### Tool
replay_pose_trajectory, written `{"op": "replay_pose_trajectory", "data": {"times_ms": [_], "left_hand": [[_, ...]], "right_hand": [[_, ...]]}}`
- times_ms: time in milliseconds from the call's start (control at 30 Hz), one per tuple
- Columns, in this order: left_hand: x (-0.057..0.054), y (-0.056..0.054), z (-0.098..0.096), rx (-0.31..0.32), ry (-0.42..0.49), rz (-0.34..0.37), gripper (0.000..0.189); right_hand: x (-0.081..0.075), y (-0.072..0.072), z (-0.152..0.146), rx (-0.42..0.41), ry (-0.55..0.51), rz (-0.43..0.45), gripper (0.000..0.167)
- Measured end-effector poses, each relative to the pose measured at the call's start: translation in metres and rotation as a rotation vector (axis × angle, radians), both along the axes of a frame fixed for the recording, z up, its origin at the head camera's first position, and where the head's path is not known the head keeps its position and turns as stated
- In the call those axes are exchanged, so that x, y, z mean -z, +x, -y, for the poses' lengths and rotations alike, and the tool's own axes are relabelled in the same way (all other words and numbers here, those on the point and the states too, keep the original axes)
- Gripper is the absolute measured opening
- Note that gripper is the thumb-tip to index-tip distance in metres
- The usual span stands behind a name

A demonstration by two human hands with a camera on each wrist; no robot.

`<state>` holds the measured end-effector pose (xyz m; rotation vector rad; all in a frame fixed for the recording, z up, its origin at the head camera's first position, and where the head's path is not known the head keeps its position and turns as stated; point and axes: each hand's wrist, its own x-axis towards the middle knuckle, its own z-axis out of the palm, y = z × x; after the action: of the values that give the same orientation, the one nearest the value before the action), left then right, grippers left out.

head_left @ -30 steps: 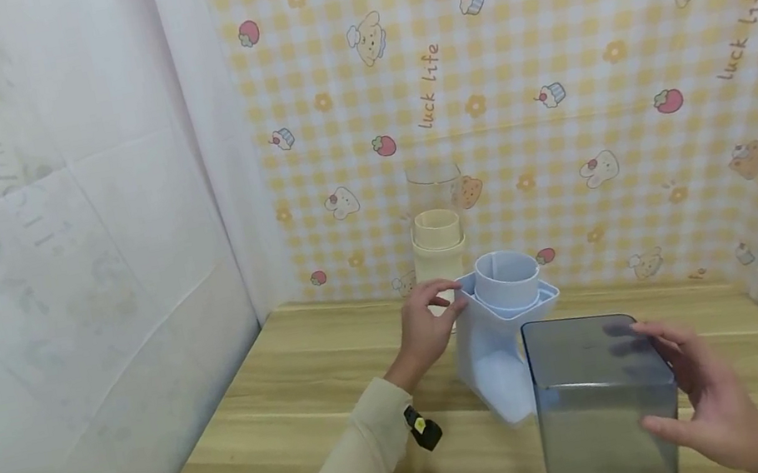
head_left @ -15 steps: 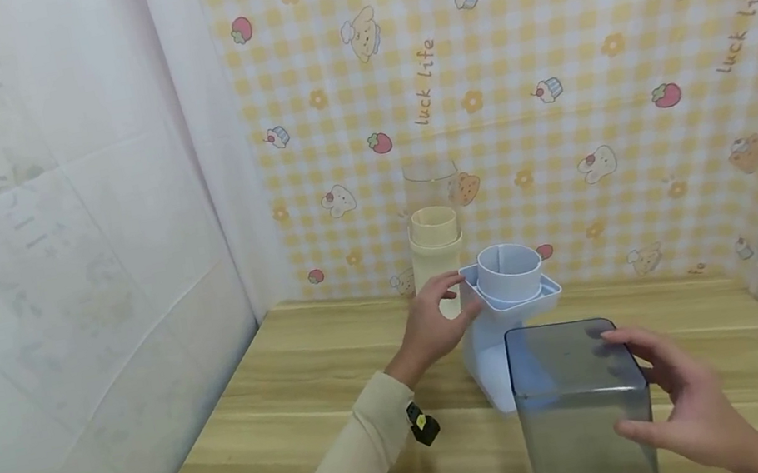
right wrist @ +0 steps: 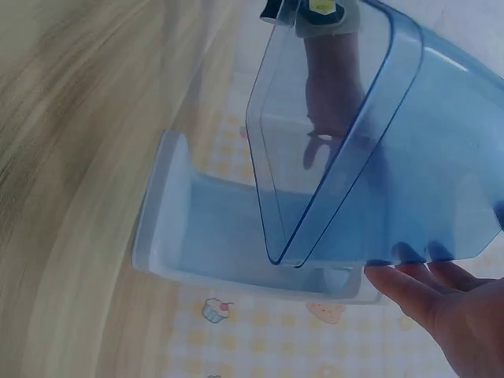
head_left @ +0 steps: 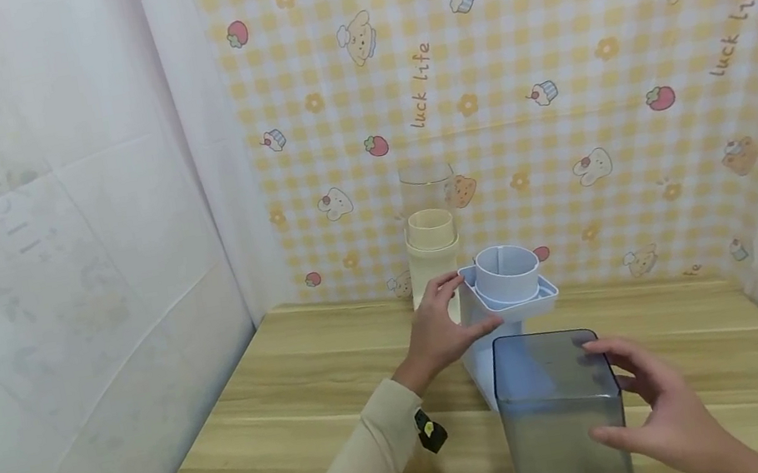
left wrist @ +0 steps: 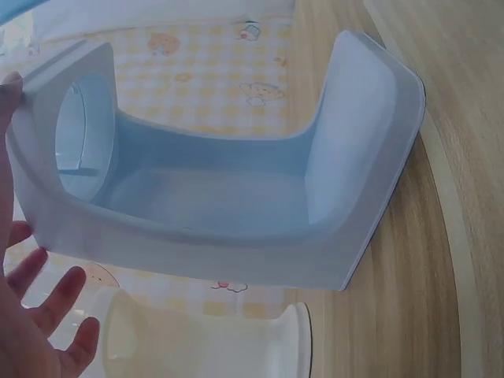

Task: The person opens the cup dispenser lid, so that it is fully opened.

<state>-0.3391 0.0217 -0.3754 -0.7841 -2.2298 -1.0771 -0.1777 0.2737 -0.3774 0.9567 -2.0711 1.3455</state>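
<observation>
A light-blue plastic stand (head_left: 479,367) has a wide foot, a curved back and a square top with a round collar (head_left: 508,275). My left hand (head_left: 437,332) holds that top at its left corner, thumb at the front and index finger at the rear rim; the other fingers are spread in the left wrist view. In front of the stand, my right hand (head_left: 664,410) grips a clear grey-blue square container (head_left: 560,407) by its right side, thumb near and fingers far. The right wrist view shows the container (right wrist: 441,150) tilted and apart from the stand (right wrist: 228,228).
Behind the stand, a cream-coloured stand (head_left: 422,267) bears a clear cylinder (head_left: 425,188) near the back edge of the wooden table (head_left: 290,421). A checked cloth (head_left: 514,52) hangs behind, and white sheets (head_left: 79,264) hang at the sides.
My right hand has brought the container leftward, in front of the stand. My left hand's thumb has slid rightward along the front of the stand's top.
</observation>
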Motion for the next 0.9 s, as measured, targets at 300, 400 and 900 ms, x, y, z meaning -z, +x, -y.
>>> {"op": "replay_pose_trajectory", "data": {"times_ms": [300, 400, 900], "left_hand": [[-0.008, -0.002, -0.009, 0.007, -0.038, 0.001, 0.076], [-0.011, -0.003, -0.021, 0.014, -0.070, 0.012, 0.076], [-0.014, -0.017, -0.005, -0.091, -0.163, 0.004, 0.069]], "right_hand": [[0.002, -0.003, -0.002, 0.119, 0.061, 0.036, 0.088], [0.003, -0.001, -0.009, 0.173, 0.085, 0.061, 0.089], [0.015, -0.024, 0.002, 0.154, 0.057, 0.121, 0.080]]}}
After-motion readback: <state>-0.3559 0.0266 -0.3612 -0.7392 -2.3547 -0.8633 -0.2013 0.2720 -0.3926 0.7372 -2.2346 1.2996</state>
